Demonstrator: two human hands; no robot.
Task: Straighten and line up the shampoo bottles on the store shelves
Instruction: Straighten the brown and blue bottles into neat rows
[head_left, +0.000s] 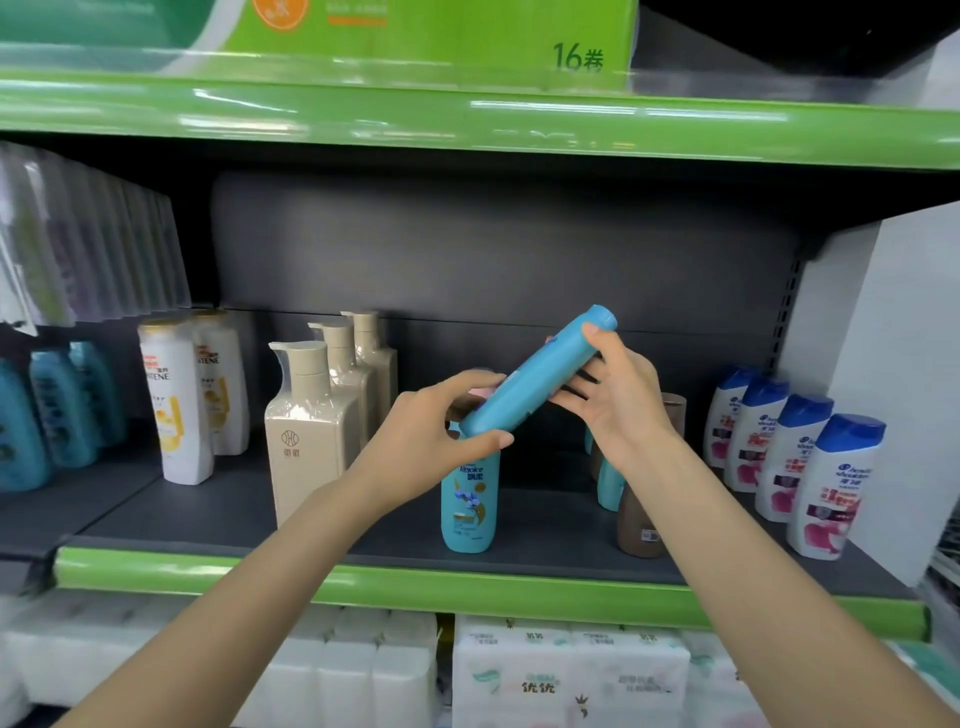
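Down at the bottom, packs of tissue (569, 675) fill the lower shelf, under the green shelf edge (311, 574). Both bare arms reach up over it. The left hand (426, 441) curls its fingers and thumb around the lower end of a blue bottle (537, 371), and the right hand (621, 395) cups the upper part, fingers spread behind it, thumb over the front near the cap. The bottle is held off the shelf, tilted, cap end up to the right. Just under it, a teal bottle (470, 501) stands upright near the shelf front. To the right, a brown bottle (639, 525) stands partly behind the right forearm, and a row of four white bottles with blue caps (826, 488) runs back at an angle. On the left, beige pump bottles (306, 431) line up front to back, then white bottles (179, 400), then more teal bottles (52, 410) at the far left. Further back, the dark back panel (493, 249).
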